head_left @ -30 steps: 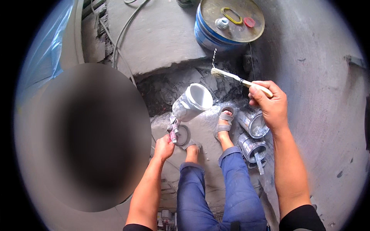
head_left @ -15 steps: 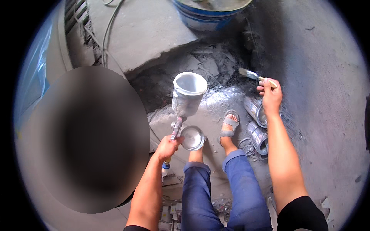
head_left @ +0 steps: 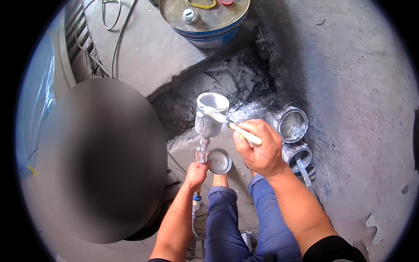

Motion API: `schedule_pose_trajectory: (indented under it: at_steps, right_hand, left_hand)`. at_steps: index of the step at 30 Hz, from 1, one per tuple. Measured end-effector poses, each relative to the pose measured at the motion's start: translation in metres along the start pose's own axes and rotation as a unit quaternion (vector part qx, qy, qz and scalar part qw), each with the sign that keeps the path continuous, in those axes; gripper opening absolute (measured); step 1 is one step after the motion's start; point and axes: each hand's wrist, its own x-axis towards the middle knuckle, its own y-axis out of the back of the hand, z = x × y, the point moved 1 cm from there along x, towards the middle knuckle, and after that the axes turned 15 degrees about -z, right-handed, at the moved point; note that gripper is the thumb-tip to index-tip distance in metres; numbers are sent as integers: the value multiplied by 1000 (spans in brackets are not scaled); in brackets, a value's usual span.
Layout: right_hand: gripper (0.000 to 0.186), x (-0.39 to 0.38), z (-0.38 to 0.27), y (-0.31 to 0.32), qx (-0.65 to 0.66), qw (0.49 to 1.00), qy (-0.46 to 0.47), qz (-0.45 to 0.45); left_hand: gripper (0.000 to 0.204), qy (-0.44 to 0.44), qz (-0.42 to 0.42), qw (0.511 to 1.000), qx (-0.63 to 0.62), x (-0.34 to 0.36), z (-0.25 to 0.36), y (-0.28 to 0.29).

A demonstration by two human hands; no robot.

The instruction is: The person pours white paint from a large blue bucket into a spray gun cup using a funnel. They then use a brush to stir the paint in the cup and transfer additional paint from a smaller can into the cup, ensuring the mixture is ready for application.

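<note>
My left hand [head_left: 196,175] is closed around a paint spray gun [head_left: 204,147], held with its cup [head_left: 210,126] uppermost and the mouth open. Pinched in my right hand [head_left: 262,149] is a paintbrush [head_left: 245,133] with a pale handle; its whitish bristles are at the cup's near rim, overlapping the outer wall in view. Whether they touch it I cannot tell. Beside my left fingers appears a round, shallow metal lid or dish [head_left: 219,161] with a grey inside; whether I hold it is unclear. A hose fitting [head_left: 197,198] with a blue ring hangs below that hand.
Two paint-smeared cans [head_left: 293,125] lie or lean right of my feet; a flat stick pokes from the nearer one. A blue drum [head_left: 209,37] stands ahead beside a rubble-filled pit [head_left: 227,81]. Cables [head_left: 117,48] trail across the slab, and a blurred dark oval covers the left.
My right hand has brought the brush left and down from the far right to the cup. The spray gun stays in my left hand; the view has shifted slightly.
</note>
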Motion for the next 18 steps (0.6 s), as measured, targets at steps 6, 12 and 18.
schedule_pose_trajectory:
  at_steps: [6, 12, 18]
  right_hand:
    - [18, -11, 48, 17, -16, 992, -125, 22]
    - [12, 3, 18, 10, 65, 996, -60, -2]
    - [16, 5, 47, 34, 246, 955, -150, 71]
  left_hand:
    - [34, -7, 22, 999, -28, -14, 5, -8]
    - [22, -21, -102, 980, -168, -15, -6, 3]
    - [17, -29, -187, 967, -169, -27, 6, 12]
